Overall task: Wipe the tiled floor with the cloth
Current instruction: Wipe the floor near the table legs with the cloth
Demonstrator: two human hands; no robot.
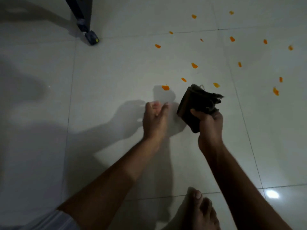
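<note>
Still pre-wipe: right hand (209, 121) fingers clamped on folded dark cloth (196, 105), held off the floor (108, 72). Left hand (155, 121) fingers loosely curled, apparently holding nothing. Next: press cloth down onto nearest orange spots (165, 87).

Tiled floor (116, 72): pale grey-white, glossy, crossed by thin darker grout lines; soft grey shadows across its left half; a bright white glare spot (272, 194) below the right forearm. Cloth (197, 105) above the right hand's fingers (195, 113): dark brown, near black, folded, with a slightly redder brown strip along its left edge and a frayed greyish corner. Orange spots (165, 87) scattered over the tiles beyond the fingertips of both hands, some paler yellow-orange. Furniture leg (79, 12) far beyond the left hand's fingers (156, 105): dark navy-black, its foot (91, 37) marked with a small yellow patch.
</note>
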